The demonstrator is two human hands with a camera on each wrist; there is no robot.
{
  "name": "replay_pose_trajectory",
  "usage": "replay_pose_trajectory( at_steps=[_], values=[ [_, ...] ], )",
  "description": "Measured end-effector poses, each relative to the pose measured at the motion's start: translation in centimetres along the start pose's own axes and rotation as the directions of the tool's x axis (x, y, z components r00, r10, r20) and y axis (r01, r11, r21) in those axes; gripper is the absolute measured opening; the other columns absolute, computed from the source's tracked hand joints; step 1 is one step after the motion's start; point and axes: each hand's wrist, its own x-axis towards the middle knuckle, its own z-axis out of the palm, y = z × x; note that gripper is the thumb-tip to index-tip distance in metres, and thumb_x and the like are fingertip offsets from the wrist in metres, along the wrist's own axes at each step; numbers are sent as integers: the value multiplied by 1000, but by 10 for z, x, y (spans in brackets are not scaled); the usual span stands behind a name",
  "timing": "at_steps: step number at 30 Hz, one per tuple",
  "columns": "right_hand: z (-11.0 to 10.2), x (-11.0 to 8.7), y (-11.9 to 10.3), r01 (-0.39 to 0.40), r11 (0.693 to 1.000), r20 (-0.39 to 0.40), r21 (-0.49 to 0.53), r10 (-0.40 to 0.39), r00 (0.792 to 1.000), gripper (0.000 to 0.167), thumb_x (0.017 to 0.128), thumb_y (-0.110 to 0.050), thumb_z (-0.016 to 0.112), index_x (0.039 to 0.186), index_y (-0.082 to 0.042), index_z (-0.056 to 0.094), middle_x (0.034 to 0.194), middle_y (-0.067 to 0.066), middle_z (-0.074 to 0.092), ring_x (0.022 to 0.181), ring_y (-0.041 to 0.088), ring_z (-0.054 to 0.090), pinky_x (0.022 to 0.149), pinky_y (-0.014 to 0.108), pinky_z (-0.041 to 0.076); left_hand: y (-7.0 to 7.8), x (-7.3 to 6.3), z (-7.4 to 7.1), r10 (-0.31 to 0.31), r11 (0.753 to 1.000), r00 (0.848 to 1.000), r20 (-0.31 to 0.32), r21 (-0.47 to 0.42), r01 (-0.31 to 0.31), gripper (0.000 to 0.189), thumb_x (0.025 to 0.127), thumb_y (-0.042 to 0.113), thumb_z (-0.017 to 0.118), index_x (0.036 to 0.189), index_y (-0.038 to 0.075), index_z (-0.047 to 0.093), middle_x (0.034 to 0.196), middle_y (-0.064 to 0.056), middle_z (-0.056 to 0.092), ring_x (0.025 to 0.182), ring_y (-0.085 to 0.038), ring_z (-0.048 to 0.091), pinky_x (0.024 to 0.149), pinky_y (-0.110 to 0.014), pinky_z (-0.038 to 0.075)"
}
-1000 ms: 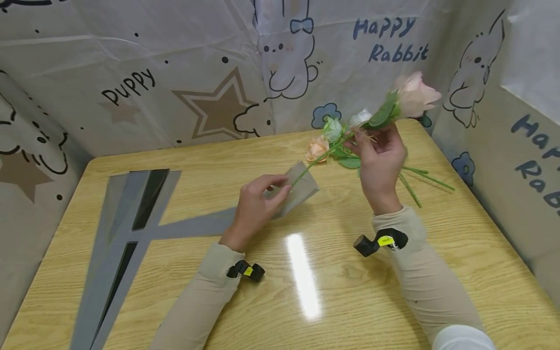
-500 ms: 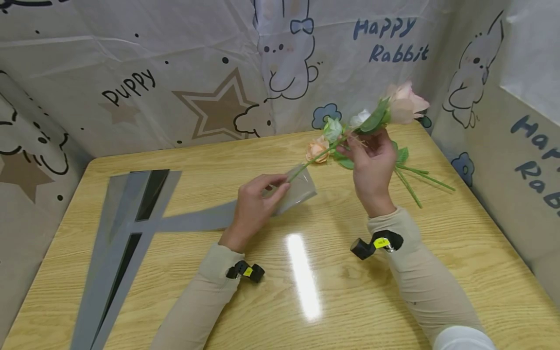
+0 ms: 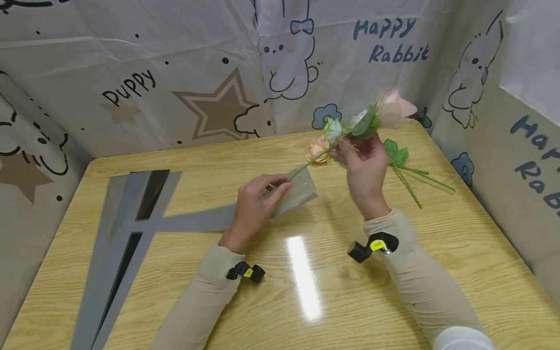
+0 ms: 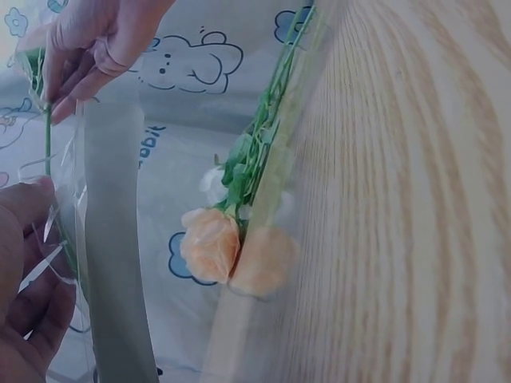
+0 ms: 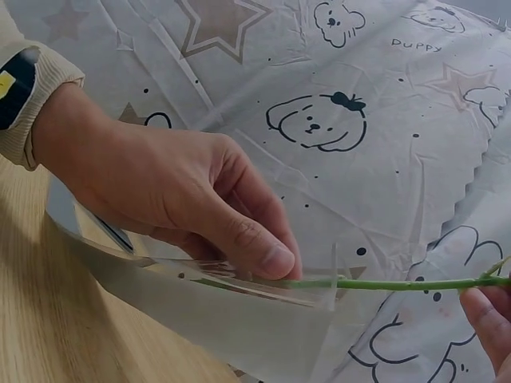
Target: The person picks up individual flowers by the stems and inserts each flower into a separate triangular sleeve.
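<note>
My right hand [image 3: 367, 167] pinches the green stem of a pink artificial rose [image 3: 395, 109] just below its bloom and leaf. From there the stem [image 5: 391, 284] slopes down to my left hand [image 3: 260, 201]. The thumb and fingers of that hand pinch the mouth of a clear and grey plastic flower sleeve [image 3: 302, 192] around the stem. Part of the stem lies inside the sleeve, as the right wrist view shows. The sleeve's narrow grey end trails left across the table, partly behind my left hand and forearm.
More grey, clear and black flower sleeves [image 3: 105, 257] lie overlapped on the table's left side. Behind my right hand lie a peach rose [image 3: 318, 149], a pale green rose [image 3: 333, 128] and a white one [image 3: 358, 116], their stems [image 3: 409, 187] pointing right. Printed cloth surrounds the table.
My right hand has moved left and down with the pink rose, and the stem has slid further into the sleeve. My left hand stays in place. More leaves of the lying flowers show.
</note>
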Motion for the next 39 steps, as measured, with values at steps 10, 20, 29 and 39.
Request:
replay_pose_trajectory(
  at_steps=[10, 20, 29, 39],
  values=[
    [4, -4, 4, -27, 1000, 32, 10, 27, 999, 29, 95, 10, 64, 115, -11, 60, 102, 3, 66, 86, 12, 74, 80, 31, 65, 0, 1, 0, 21, 1000, 1000, -21, 0, -21, 20, 92, 17, 79, 105, 2, 78, 96, -12, 80, 85, -21, 75, 75, -34, 62],
    [7, -9, 8, -100, 994, 135, -33, 103, 986, 36, 96, 10, 63, 125, -10, 58, 107, 5, 65, 89, 10, 74, 83, 30, 65, 6, 2, -1, 59, 998, 998, -36, 4, -58, 19, 91, 16, 80, 105, 2, 78, 96, -12, 80, 85, -22, 75, 74, -35, 62],
    [7, -11, 7, -118, 991, 244, -58, 129, 961, 39, 96, 10, 63, 134, -1, 56, 107, -1, 71, 95, 15, 76, 85, 33, 65, 9, 3, -3, 77, 997, 996, -42, 14, -77, 18, 93, 15, 78, 105, 2, 78, 95, -12, 80, 85, -22, 75, 75, -35, 62],
    [2, -12, 5, -164, 983, 340, -79, 181, 923, 30, 96, 8, 65, 118, -13, 65, 106, -2, 74, 97, 12, 77, 89, 35, 64, 12, 3, -3, 79, 997, 995, -53, 11, -79, 18, 93, 15, 78, 105, 2, 79, 93, -12, 80, 83, -20, 75, 74, -33, 62]
  ],
)
